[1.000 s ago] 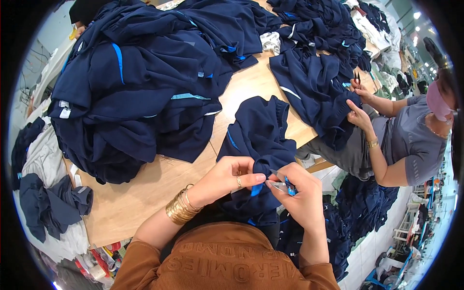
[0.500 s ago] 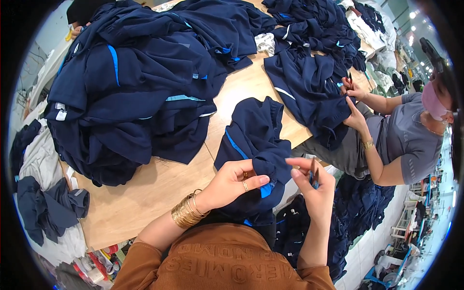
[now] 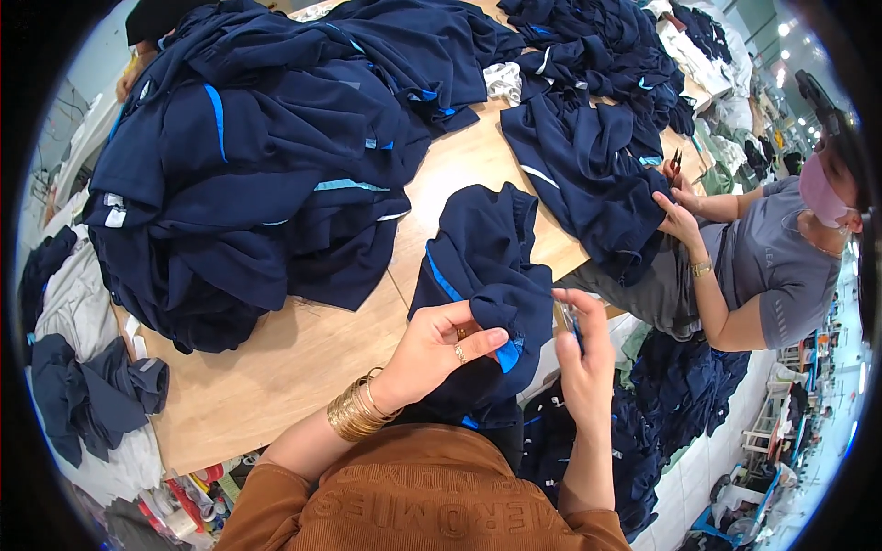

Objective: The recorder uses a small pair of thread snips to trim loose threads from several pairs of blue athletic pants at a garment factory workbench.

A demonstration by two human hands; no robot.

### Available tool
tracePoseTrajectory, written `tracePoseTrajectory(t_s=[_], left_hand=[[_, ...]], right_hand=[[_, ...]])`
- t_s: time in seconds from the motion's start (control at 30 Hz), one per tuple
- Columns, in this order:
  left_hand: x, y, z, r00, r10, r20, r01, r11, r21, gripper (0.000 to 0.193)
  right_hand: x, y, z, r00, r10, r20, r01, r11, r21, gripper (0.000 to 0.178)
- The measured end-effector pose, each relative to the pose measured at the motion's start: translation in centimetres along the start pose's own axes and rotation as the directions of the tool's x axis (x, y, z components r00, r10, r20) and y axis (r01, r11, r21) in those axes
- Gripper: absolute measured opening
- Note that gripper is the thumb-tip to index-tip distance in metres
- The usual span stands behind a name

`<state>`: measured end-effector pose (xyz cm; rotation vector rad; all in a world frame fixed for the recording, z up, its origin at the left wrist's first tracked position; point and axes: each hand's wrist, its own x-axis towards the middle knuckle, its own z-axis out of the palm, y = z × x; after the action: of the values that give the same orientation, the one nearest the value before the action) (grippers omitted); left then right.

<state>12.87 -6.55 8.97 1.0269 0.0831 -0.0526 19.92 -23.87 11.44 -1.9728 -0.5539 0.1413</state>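
Note:
A navy garment (image 3: 482,239) with a bright blue stripe lies at the table's near edge and hangs over it toward me. My left hand (image 3: 450,344) pinches a fold of it between thumb and fingers, beside a small bright blue patch (image 3: 508,354). Just right of the cloth, my right hand (image 3: 588,354) is closed around thread snips (image 3: 576,329); a metal blade and a bit of blue show between the fingers. Those snips are apart from the fabric, and their tips are partly blurred.
A large heap of navy garments (image 3: 266,138) covers the table's left side, with another pile (image 3: 597,55) at the back right. To the right, a co-worker (image 3: 763,248) handles a navy garment (image 3: 588,174) with snips. More navy garments (image 3: 680,395) lie below the table's right side.
My right hand has shifted slightly left and turned, with the snips. My left hand keeps its hold, almost unmoved. The co-worker's hands have moved a little, their snips now pointing up.

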Motion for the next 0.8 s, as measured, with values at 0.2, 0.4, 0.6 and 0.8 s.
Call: tracePoseTrajectory(t_s=[0.2,0.4,0.6,0.8], left_hand=[[0.4,-0.1,0.6,0.998,0.016,-0.063,-0.016,1.000,-0.001,0.022],[0.4,-0.1,1.0,0.999,0.002,-0.052,-0.004,0.999,-0.039,0.022],[0.3,-0.4,1.1,0.999,0.034,-0.023,-0.034,0.999,-0.007,0.021],[0.4,-0.4,1.1,1.000,0.017,-0.019,-0.017,0.999,0.030,0.021]], right_hand=[[-1.6,-0.4,-0.2,1.000,0.008,-0.011,-0.010,0.993,-0.119,0.022],[-2.0,-0.3,0.1,1.000,-0.011,-0.006,0.010,0.970,-0.243,0.023],[-1.4,-0.8,0.2,0.991,-0.129,0.023,0.128,0.918,-0.376,0.023],[-1.3,-0.8,0.1,0.977,-0.208,0.035,0.200,0.859,-0.471,0.024]])
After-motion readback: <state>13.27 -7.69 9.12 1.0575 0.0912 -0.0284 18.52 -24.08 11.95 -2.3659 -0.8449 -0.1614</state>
